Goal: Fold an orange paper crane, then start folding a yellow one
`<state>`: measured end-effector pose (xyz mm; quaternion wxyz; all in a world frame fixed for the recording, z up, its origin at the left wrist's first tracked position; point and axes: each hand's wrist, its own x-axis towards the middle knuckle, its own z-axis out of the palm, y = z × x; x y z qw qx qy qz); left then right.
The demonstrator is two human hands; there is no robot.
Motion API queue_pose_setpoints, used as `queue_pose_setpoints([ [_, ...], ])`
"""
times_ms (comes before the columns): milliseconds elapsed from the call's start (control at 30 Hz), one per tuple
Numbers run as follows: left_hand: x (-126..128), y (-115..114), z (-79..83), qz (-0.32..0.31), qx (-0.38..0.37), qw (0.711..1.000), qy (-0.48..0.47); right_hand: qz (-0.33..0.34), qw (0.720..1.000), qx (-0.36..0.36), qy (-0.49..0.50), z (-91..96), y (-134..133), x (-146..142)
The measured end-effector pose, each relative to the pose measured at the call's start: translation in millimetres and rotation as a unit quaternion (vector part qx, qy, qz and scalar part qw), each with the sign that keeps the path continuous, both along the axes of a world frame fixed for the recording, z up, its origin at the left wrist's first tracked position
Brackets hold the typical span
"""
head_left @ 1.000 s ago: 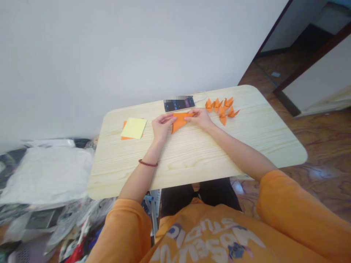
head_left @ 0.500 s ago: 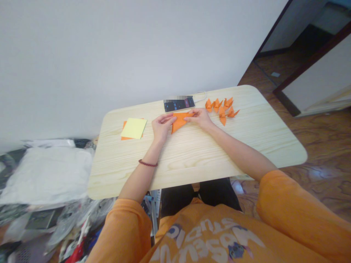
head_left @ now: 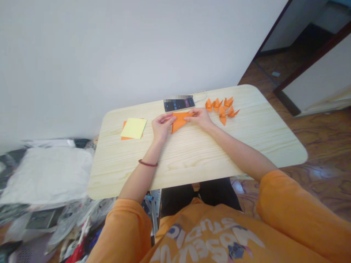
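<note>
Between my hands is a folded piece of orange paper (head_left: 178,121), with a straight top edge and a corner pointing down toward me. My left hand (head_left: 161,126) pinches its left side, thumb on top. At the upper right corner, my right hand (head_left: 200,117) grips the paper between thumb and fingers. Just beyond the hands lies a phone (head_left: 179,105) with its screen lit. Several folded orange paper cranes (head_left: 223,113) stand in a cluster to the right of my right hand. Left of my left hand rests a stack of yellow paper squares (head_left: 134,128), with orange paper showing beneath.
The light wooden table (head_left: 186,160) has rounded corners and stands against a white wall (head_left: 137,51). A white cable (head_left: 202,95) runs from the phone. Plastic-wrapped goods (head_left: 49,171) are piled on the left, and a doorway opens at the far right.
</note>
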<state>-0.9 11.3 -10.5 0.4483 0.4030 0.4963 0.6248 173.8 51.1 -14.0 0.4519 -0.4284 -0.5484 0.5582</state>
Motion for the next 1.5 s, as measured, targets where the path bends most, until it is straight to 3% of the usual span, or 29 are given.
queue_pose_setpoints([
  [333,-3.4,1.1,-2.8,-0.051,0.05,0.997,0.039,0.008,1.0,-0.005,0.017,-2.0,1.2,-0.6],
  [1033,-0.7,-0.2,-0.8,-0.075,0.033,0.996,0.041,-0.01,1.0,0.011,0.018,5.2,-0.8,0.7],
  [1500,4.8,-0.4,-2.2,0.005,0.048,0.999,0.003,0.046,0.997,-0.035,0.043,4.2,-1.5,-2.5],
])
